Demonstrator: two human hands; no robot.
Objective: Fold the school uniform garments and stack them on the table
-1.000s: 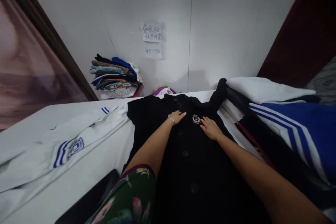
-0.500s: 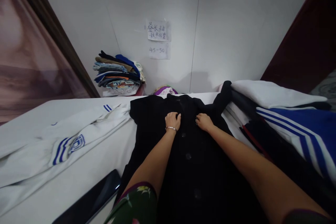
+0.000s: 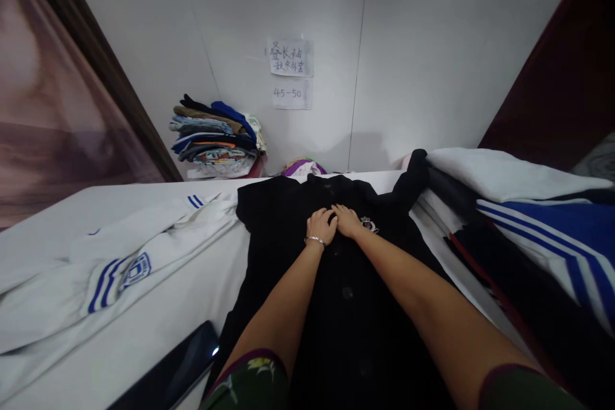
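A black buttoned coat [image 3: 276, 221] lies spread front side up, its collar toward the wall. Round dark buttons [image 3: 346, 293] run down its middle, and a small embroidered badge [image 3: 368, 224] shows on the chest. My left hand [image 3: 321, 227], with a bracelet at the wrist, has its fingers bent on the coat's front opening below the collar. Right beside it, my right hand [image 3: 346, 222] grips the same front edge, fingertips nearly touching the left ones. Whatever is pinched between the fingers is hidden.
White garments with blue stripes [image 3: 139, 269] lie on the white table [image 3: 177, 327] at left, near a dark phone [image 3: 168, 368]. Folded clothes [image 3: 216, 138] are stacked at the back. More clothes, including a blue striped one [image 3: 552, 230], are piled at right. Paper signs [image 3: 291, 57] hang on the wall.
My right hand has moved left across the coat to meet my left hand at the front opening. The chest badge has come into sight. My left hand has shifted slightly right.
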